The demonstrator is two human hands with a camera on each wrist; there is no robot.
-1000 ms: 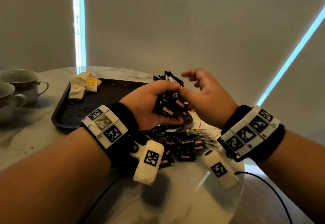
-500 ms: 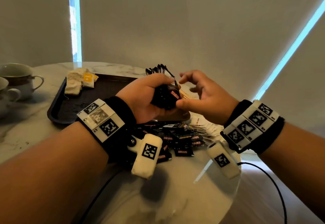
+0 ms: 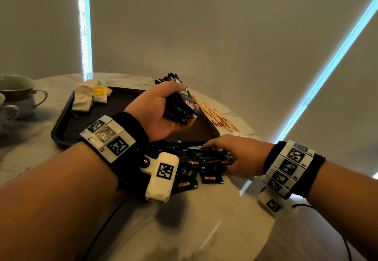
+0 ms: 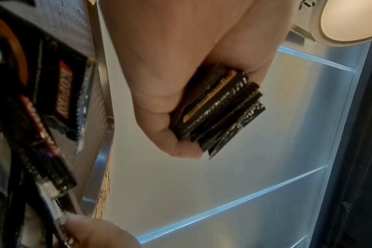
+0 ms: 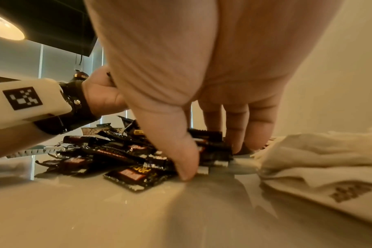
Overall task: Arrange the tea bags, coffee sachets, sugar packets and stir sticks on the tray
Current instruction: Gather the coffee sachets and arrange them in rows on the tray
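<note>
My left hand (image 3: 159,115) grips a stack of black coffee sachets (image 3: 181,108) upright above the near right part of the dark tray (image 3: 67,131); the left wrist view shows the stack (image 4: 221,109) edge-on in the curled fingers. My right hand (image 3: 233,154) is down on the loose pile of coffee sachets (image 3: 204,168) on the table in front of the tray. In the right wrist view its thumb and fingers (image 5: 251,134) pinch a sachet (image 5: 214,151) at the pile's right edge. Tea bags (image 3: 86,97) lie in the tray's far left corner.
Wooden stir sticks (image 3: 214,115) lie on the marble table right of the tray. White sugar packets (image 5: 319,159) sit just right of my right hand. Two cups (image 3: 18,94) stand at the far left. The round table's edge (image 3: 261,246) curves close on the right.
My right hand left the stack held by my left hand and dropped to the sachet pile on the table. The left hand stayed raised with its stack, tilting it slightly.
</note>
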